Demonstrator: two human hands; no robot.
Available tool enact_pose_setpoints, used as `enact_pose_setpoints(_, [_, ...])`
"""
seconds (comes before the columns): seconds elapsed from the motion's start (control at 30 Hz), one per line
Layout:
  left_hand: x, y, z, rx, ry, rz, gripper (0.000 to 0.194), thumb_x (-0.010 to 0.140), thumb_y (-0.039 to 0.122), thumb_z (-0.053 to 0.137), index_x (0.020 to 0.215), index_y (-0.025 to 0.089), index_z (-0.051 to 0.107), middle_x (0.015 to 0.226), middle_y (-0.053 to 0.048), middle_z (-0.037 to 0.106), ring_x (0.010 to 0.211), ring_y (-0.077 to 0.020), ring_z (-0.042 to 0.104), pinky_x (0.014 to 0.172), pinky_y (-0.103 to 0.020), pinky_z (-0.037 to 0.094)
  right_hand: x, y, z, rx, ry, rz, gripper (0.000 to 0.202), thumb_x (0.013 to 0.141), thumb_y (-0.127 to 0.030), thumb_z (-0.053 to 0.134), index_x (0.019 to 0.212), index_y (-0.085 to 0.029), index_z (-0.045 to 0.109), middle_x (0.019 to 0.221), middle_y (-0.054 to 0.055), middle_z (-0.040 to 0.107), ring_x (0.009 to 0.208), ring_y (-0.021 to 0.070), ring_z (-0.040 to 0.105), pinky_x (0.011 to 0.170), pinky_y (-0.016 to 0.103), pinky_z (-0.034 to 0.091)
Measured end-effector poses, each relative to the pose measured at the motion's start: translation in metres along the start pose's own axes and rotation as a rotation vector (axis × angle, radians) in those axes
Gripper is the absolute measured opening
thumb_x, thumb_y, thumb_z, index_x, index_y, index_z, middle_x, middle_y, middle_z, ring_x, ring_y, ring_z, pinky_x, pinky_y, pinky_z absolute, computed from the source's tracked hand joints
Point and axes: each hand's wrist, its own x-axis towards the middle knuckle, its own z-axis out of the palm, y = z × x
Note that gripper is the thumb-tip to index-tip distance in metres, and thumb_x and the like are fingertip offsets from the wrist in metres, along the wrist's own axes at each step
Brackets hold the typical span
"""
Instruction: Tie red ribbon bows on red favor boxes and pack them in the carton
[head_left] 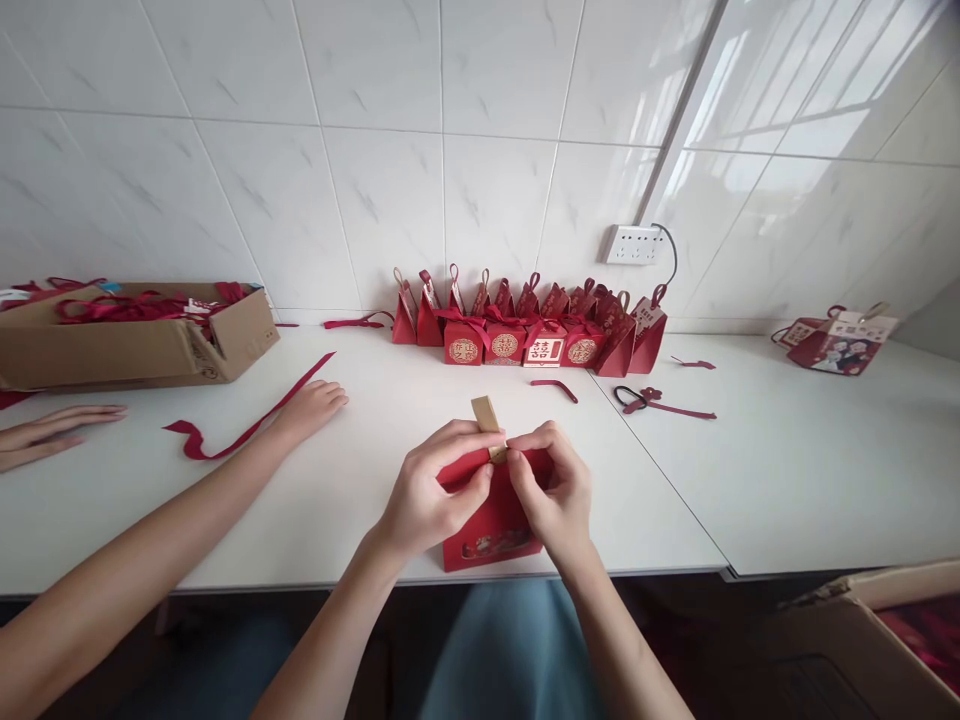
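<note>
Red box (480, 518), plain-faced with a small multicoloured panel low down, at the near edge of the table (645, 525), centre. Left hand (435, 490) pinches its gold strip (485, 413); right hand (553, 490) grips the box's top.

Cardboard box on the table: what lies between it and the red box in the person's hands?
In the head view, a red ribbon and a co-worker's hand, then bare tabletop up to the person's left hand at the red box.

head-worn view, close over white table (810, 470), facing forward, downward
</note>
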Motion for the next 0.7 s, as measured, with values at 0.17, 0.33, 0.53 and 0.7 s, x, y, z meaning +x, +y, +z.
enact_pose_setpoints(0.17, [0.0004,-0.0007,0.0003,-0.001,0.015,-0.020,0.031,0.078,0.005,0.055,0.102,0.022,0.067,0.094,-0.002,0.066,0.089,-0.0128,0.063,0.081,-0.022,0.053,0.0009,-0.0026,-0.0007,0.029,0.007,0.025,0.008,0.083,-0.016,0.054,0.078,-0.021,0.058,0.071,-0.002,0.056,0.064,0.0120,0.053,0.058,0.026,0.041])
enact_pose_setpoints(0.33, [0.0012,-0.0014,0.0009,0.017,0.019,-0.030,0.029,0.080,0.007,0.055,0.102,0.022,0.067,0.096,-0.002,0.067,0.090,-0.0136,0.064,0.081,-0.022,0.053,0.0018,-0.0026,-0.0029,0.030,-0.041,0.001,0.007,0.082,-0.015,0.056,0.078,-0.021,0.058,0.072,-0.002,0.055,0.064,0.0122,0.053,0.058,0.026,0.041])
enact_pose_setpoints(0.53, [0.0009,-0.0009,0.0037,0.008,0.043,-0.106,0.024,0.082,0.011,0.055,0.097,0.022,0.069,0.098,-0.002,0.069,0.091,-0.0137,0.065,0.083,-0.022,0.053,0.0025,-0.0022,-0.0015,0.049,0.001,-0.035,0.008,0.081,-0.014,0.055,0.078,-0.021,0.058,0.071,-0.001,0.056,0.064,0.0125,0.053,0.058,0.027,0.041])
enact_pose_setpoints(0.7, [0.0012,-0.0001,0.0053,-0.022,0.054,-0.123,0.022,0.082,0.011,0.055,0.096,0.020,0.069,0.095,-0.002,0.069,0.089,-0.0130,0.065,0.081,-0.021,0.053,0.0017,-0.0013,-0.0006,0.010,-0.003,-0.031,0.009,0.082,-0.014,0.057,0.078,-0.021,0.059,0.070,-0.002,0.057,0.062,0.0120,0.053,0.057,0.026,0.041])
